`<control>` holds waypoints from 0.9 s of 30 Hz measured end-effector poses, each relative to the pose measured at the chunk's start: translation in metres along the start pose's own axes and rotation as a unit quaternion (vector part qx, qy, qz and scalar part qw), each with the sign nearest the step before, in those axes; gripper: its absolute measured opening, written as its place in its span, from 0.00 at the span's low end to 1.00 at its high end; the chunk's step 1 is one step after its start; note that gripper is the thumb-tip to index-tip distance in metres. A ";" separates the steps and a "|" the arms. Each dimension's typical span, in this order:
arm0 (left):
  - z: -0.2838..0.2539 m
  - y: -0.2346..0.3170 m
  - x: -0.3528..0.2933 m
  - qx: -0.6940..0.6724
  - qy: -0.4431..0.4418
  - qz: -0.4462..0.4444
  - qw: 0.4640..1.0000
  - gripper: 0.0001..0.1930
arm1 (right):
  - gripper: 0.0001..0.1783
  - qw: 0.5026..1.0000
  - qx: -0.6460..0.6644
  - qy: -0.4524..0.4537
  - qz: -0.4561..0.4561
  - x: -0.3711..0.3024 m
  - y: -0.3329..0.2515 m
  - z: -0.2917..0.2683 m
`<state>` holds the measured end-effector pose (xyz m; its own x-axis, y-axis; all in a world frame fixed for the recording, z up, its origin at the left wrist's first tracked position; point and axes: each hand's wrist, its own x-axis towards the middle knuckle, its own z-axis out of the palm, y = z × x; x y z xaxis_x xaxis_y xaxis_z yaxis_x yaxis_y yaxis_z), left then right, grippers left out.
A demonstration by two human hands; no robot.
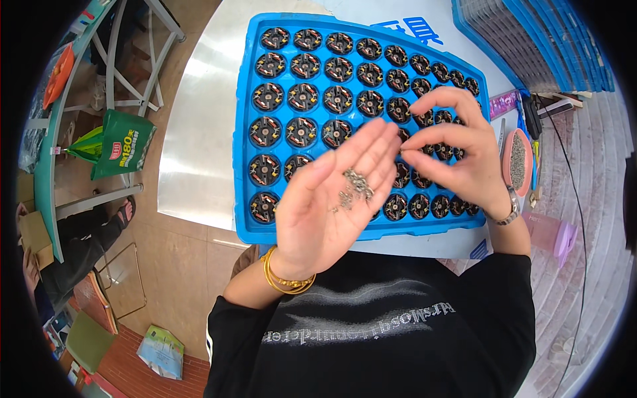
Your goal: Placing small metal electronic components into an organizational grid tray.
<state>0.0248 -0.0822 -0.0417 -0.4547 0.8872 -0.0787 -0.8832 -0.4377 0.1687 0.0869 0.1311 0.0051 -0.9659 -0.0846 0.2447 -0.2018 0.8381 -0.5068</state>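
Note:
My left hand [328, 199] is palm up with its fingers stretched out flat. On its palm lies a loose pile of small silvery metal parts [358, 184], which look like tiny screws. My right hand [458, 149] is just right of the left fingertips, thumb and a fingertip pinched together on a tiny metal part [401, 152], too small to see clearly. Both hands are above a blue plastic tray [243, 132]. Rows of round black motor-like assemblies [302, 97] with copper-coloured centres and small yellow and red pieces sit in it. My hands hide some of them.
To the tray's right stands a pink bowl [517, 162] of small grey metal parts. Stacked blue trays [537, 43] rise at the back right. A lidded pink container [551, 235] is farther right, beside a black cable [576, 199]. A green bag [123, 144] hangs at the left.

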 end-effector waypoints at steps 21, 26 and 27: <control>-0.003 -0.001 0.002 -0.017 0.002 0.052 0.998 0.40 | 0.14 0.981 -0.152 -0.034 -0.116 -0.011 0.030 -0.008; 0.000 0.000 0.002 -0.005 0.000 0.045 0.999 0.41 | 0.15 0.967 -0.207 -0.007 -0.145 -0.012 0.018 -0.014; -0.001 0.000 0.002 -0.004 0.000 0.044 0.999 0.41 | 0.15 0.968 -0.207 -0.006 -0.144 -0.011 0.014 -0.015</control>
<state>0.0239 -0.0803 -0.0425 -0.5315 0.8446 -0.0646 -0.8402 -0.5159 0.1670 0.0971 0.1513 0.0077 -0.8815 -0.3512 0.3156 -0.3831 0.9227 -0.0431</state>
